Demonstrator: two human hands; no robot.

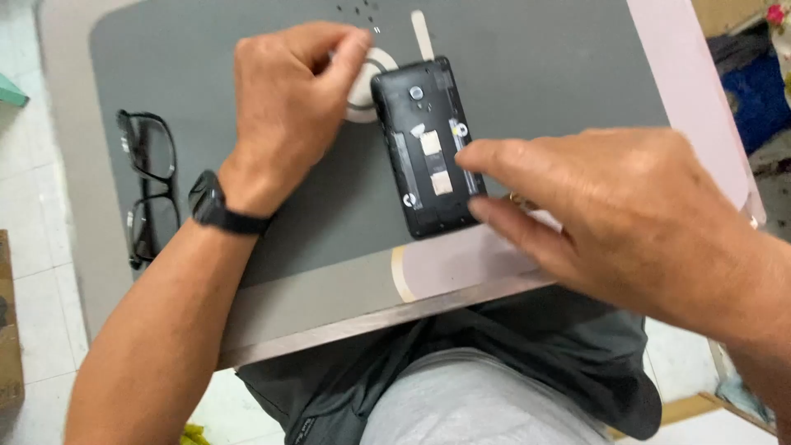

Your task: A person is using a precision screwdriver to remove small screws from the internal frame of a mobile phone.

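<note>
Black-framed glasses point(148, 189) on grey mat point(535, 66), perhaps tiny screws point(356, 11) near its top edge

Grey table point(535, 66) bears phone point(428, 148), glasses point(148, 185).

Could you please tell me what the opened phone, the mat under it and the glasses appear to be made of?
Phone: black plastic shell, dull sheen, back cover off.
Mat: grey, matte, probably rubber or silicone; no glare.
Glasses: glossy black frame, likely plastic, with clear lenses.
</note>
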